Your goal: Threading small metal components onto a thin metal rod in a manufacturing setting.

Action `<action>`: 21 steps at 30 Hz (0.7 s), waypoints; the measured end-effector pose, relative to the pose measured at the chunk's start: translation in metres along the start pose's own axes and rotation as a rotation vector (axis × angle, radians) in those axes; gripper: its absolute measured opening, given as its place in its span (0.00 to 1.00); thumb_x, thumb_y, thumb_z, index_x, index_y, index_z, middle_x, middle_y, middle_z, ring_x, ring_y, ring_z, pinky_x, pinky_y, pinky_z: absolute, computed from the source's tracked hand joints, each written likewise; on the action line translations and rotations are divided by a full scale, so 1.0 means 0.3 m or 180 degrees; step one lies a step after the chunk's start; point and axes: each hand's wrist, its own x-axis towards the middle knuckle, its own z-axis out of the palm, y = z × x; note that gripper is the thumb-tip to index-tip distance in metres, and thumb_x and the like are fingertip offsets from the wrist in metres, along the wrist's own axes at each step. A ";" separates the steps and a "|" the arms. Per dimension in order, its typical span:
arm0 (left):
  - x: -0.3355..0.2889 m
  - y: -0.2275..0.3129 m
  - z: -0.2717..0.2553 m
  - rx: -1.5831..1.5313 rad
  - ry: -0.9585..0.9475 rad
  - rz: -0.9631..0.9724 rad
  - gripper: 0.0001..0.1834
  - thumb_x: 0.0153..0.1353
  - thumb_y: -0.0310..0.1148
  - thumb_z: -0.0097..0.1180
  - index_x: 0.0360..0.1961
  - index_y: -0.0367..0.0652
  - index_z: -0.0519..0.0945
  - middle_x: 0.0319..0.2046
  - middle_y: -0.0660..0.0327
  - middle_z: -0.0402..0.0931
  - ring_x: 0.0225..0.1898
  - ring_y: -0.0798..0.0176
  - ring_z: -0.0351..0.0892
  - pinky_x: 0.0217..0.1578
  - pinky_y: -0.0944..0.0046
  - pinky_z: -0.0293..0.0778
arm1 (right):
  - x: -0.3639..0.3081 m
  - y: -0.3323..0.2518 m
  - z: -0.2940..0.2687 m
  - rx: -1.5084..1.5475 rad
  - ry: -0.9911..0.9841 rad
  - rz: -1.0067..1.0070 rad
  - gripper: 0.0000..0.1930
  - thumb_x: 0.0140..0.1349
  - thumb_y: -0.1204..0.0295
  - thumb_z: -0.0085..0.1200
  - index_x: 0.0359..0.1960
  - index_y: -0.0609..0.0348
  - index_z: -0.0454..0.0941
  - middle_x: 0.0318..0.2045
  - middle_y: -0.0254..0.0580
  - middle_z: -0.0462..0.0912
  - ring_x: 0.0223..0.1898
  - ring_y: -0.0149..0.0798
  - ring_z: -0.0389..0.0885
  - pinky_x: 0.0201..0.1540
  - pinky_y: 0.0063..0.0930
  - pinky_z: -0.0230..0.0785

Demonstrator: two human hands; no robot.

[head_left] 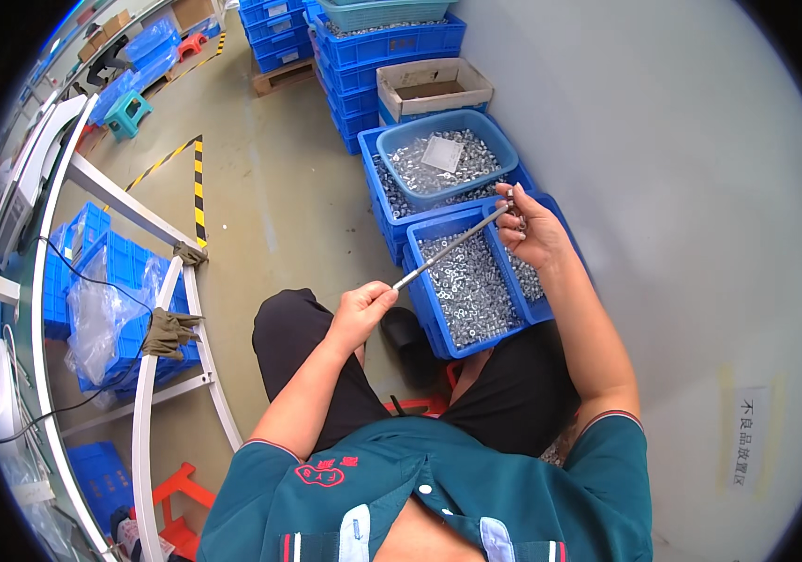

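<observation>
My left hand [360, 317] is closed around the near end of a thin grey metal rod [448, 249]. The rod slants up to the right, its far tip at the fingers of my right hand [539, 236]. Between those curled fingers I see a few small shiny metal parts, like nuts; their exact shape is too small to tell. Below the rod is a divided blue bin [434, 314], both compartments holding many small silver metal parts [471, 295]. Just beyond it, a light blue basin [504, 155] holds more such parts, with a white square piece [442, 153] on top.
Stacked blue crates [359, 80] and an open cardboard box [434, 89] stand farther off along the grey wall [682, 234]. On the left is a white-framed workbench [143, 412] with plastic-covered blue crates [115, 300] beneath. A teal stool [127, 114] stands beyond it.
</observation>
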 end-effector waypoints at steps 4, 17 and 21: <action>0.005 -0.005 0.007 -0.0035 0.0102 0.0142 0.10 0.60 0.34 0.53 0.30 0.37 0.77 0.20 0.72 0.67 0.24 0.78 0.62 0.25 0.74 0.60 | -0.005 0.014 0.021 -0.0156 -0.0033 0.0171 0.16 0.63 0.60 0.48 0.43 0.59 0.73 0.25 0.30 0.67 0.20 0.22 0.61 0.17 0.13 0.51; -0.001 -0.003 0.006 -0.0302 0.0088 0.0088 0.10 0.61 0.34 0.52 0.29 0.37 0.77 0.22 0.72 0.69 0.26 0.78 0.63 0.27 0.75 0.61 | -0.027 0.029 0.058 -0.0293 -0.0133 -0.0102 0.12 0.62 0.67 0.48 0.43 0.60 0.74 0.26 0.30 0.68 0.22 0.23 0.61 0.18 0.14 0.51; 0.004 0.002 0.002 -0.0327 0.0058 0.0036 0.10 0.61 0.34 0.52 0.29 0.37 0.77 0.23 0.72 0.69 0.26 0.78 0.64 0.28 0.75 0.62 | -0.044 0.016 0.092 -0.1284 -0.0014 -0.0180 0.12 0.63 0.68 0.46 0.42 0.62 0.74 0.25 0.29 0.66 0.19 0.21 0.60 0.16 0.12 0.48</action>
